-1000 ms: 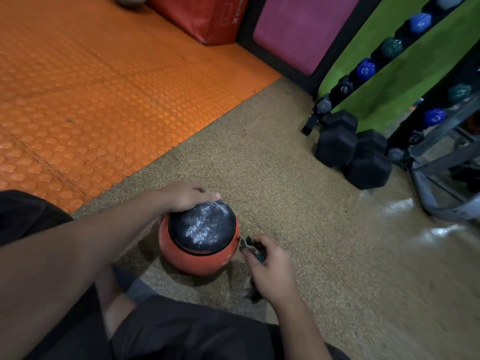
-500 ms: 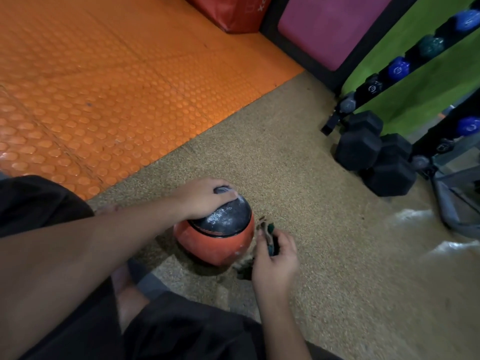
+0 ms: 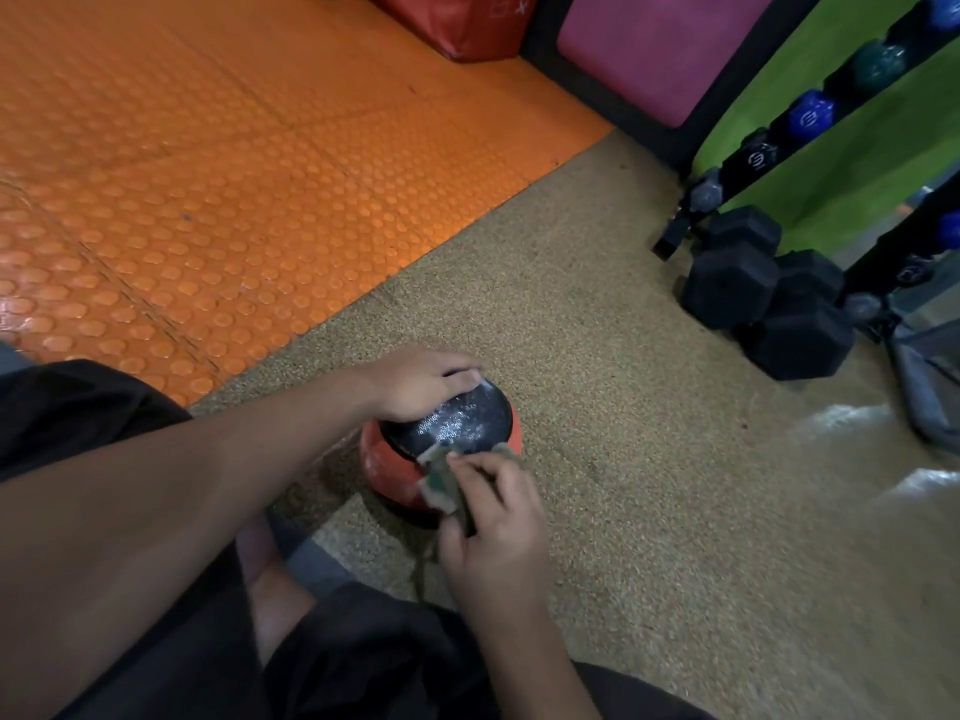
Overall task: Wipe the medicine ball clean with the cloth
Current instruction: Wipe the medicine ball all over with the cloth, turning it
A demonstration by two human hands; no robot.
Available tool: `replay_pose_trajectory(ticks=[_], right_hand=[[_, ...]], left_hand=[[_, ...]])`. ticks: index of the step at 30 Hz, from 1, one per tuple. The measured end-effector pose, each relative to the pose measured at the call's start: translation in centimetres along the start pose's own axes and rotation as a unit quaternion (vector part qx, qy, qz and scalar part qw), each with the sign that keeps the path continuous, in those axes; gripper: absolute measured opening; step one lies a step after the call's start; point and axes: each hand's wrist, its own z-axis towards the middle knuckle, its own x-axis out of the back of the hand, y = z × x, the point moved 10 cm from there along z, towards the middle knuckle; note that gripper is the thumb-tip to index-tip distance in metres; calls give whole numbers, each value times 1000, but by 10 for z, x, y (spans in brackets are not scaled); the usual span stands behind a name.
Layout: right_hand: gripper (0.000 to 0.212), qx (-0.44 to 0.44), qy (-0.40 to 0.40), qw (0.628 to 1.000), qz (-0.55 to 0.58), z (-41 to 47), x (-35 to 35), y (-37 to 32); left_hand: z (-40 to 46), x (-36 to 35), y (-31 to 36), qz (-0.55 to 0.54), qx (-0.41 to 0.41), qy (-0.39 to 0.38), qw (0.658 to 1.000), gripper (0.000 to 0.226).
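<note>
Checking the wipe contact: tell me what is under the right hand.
Under the right hand lies the cloth, against the medicine ball. The ball's surface beneath cloth and hand is hidden.

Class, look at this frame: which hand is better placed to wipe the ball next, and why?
Right hand: it grips the cloth against the medicine ball. The left hand rests on top, steadying.

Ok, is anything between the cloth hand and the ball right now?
Nothing visible does. The right hand already holds the cloth against the near side of the medicine ball. The left hand rests on the ball's far top, clear of that side.
</note>
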Motion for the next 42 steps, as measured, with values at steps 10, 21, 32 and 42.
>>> replay_pose_trajectory(ticks=[10,21,32,42], right_hand=[[14,-406,109,874,242,-23,3,112],[18,-366,67,910,184,-7,1,117],[23,-242,108,957,115,-21,25,49],[20,-298,136,938,113,-22,17,59]], left_hand=[[-3,-6,16,107,20,-74,991,56],[-2,-13,22,-93,-27,-5,995,45],[-3,-3,8,-98,20,98,990,37],[-12,2,5,-91,73,121,986,32]])
